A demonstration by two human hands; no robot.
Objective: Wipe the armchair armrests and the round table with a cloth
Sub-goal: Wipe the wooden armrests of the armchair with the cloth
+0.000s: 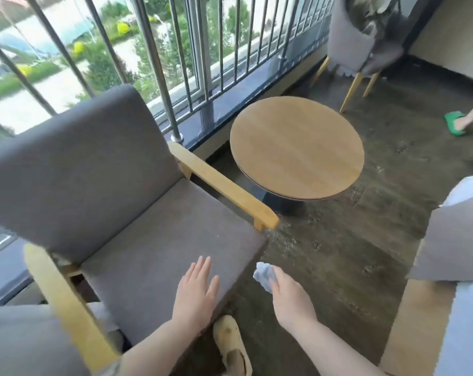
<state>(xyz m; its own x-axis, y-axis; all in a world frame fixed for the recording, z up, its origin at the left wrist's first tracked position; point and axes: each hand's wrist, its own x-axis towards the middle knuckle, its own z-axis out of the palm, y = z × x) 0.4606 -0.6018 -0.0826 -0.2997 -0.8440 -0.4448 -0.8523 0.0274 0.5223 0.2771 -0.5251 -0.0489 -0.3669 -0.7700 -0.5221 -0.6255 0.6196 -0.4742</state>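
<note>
Right hand (289, 299) pinches the crumpled pale cloth (263, 275) at its fingertips, over the floor just off the armchair's (107, 185) front corner. Left hand (197, 289) lies flat, fingers spread, on the seat cushion. The round table (297, 147) stands beyond the wooden armrest (224, 185).

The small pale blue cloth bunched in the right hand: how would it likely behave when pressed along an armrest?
The small pale blue cloth looks floppy: it crumples into folds in the right hand. It probably weighs little, since fingertips alone hold it. On the smooth light wooden armrest it would likely flatten and slide easily.
</note>
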